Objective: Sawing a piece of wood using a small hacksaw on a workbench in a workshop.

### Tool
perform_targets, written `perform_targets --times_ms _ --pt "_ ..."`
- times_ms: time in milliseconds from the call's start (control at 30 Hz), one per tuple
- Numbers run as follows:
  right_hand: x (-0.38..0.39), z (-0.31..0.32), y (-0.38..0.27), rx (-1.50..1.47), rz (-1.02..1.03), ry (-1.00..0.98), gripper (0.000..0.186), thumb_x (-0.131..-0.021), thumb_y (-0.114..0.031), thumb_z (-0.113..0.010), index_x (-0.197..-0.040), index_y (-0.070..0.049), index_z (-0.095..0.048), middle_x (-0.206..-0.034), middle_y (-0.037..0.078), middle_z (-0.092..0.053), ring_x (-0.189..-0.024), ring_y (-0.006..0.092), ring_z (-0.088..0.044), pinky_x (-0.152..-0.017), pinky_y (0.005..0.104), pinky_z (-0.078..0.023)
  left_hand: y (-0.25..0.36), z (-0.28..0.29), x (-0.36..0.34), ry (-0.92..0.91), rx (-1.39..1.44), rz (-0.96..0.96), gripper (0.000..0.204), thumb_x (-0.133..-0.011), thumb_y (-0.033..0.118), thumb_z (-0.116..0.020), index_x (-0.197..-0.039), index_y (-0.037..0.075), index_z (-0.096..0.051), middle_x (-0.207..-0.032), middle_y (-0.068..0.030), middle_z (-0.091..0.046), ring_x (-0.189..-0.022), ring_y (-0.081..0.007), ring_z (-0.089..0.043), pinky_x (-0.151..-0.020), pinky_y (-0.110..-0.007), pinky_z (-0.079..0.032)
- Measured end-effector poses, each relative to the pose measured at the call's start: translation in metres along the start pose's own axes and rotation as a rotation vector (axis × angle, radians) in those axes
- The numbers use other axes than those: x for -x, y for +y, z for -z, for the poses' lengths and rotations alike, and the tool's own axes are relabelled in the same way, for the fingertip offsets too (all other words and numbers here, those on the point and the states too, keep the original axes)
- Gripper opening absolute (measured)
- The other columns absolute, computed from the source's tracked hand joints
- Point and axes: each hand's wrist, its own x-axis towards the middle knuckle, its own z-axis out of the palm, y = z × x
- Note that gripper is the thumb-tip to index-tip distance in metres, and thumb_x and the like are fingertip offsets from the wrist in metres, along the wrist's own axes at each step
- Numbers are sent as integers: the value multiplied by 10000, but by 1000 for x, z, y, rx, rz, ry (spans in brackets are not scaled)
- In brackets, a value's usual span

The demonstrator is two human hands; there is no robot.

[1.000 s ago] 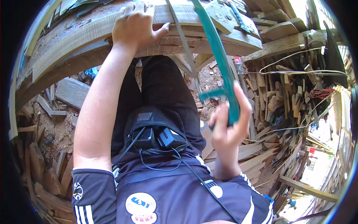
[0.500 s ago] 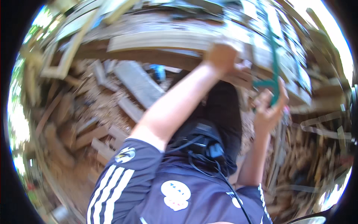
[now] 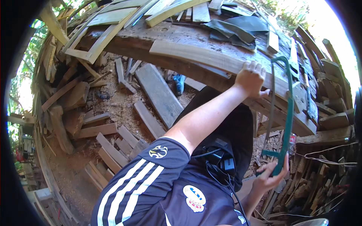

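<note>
My left hand point(image 3: 249, 79) is closed over the edge of a pale wooden board point(image 3: 188, 51) lying along the front of a thick, weathered beam point(image 3: 128, 41), thumb out toward the right. Just right of it, a teal bow saw point(image 3: 289, 113) stands lengthwise across the board, its narrow metal blade on the frame's left side; whether the blade bites into the wood I cannot tell. My right hand point(image 3: 272, 174) is wrapped round the saw's handle at the near end, below the board's edge. My dark-clad legs are beneath the bench.
Grey cloth-like sheets point(image 3: 230, 34), loose planks point(image 3: 166, 13) and another saw point(image 3: 294, 56) lie on the bench. Offcuts point(image 3: 113, 158), a grey slab point(image 3: 156, 94) and a blue object point(image 3: 179, 83) lie on the sawdust-covered floor. Stacked scrap wood point(image 3: 320, 180) and loose wires point(image 3: 332, 160) are at right.
The view has swung left, showing more floor and offcuts there, so both hands and the saw sit further right in the picture. Both hands keep their holds.
</note>
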Motion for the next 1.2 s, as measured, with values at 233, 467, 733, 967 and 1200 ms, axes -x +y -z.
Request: perform_targets --times_ms 233,467,733,967,1200 --pt "-110 -72 10 171 207 -39 426 -1020 -3 -564 -1446 -15 -545 -1309 230 -680 -1022 312 -738 -857 395 -580 10 -21 1 129 -22 47 818 -813 690 -661 -1258 4 -679 -1253 -209 -662 -1246 -395 -589 -1116 -570 -424" --pt "-21 2 -3 -45 -118 -77 455 -996 53 -555 -1449 16 -528 -1189 224 -726 -925 253 -752 -797 348 -595 -5 2 4 41 -117 47 798 -850 685 -616 -1291 25 -698 -1198 -201 -680 -1217 -382 -607 -1064 -538 -483" --pt "-122 -70 -1 71 268 -54 432 -990 15 -585 -1416 -46 -542 -948 214 -738 -734 348 -743 -647 403 -559 3 6 -1 2 -66 -1 767 -854 650 -641 -1285 17 -690 -1137 -155 -678 -1121 -341 -615 -1025 -471 -489" --pt "-75 -2 -27 176 96 -156 452 -999 22 -582 -1444 -35 -523 -1029 200 -752 -689 253 -729 -627 362 -558 -2 10 1 -21 -158 25 768 -846 641 -680 -1330 45 -673 -1232 -144 -665 -1185 -332 -606 -1053 -462 -487" --pt "-62 8 -46 118 67 -100 444 -1007 24 -577 -1446 -24 -532 -1014 155 -741 -713 183 -704 -616 300 -544 -6 5 -3 40 -190 -14 717 -863 637 -666 -1265 44 -708 -1175 -132 -686 -1138 -316 -634 -1002 -446 -519"
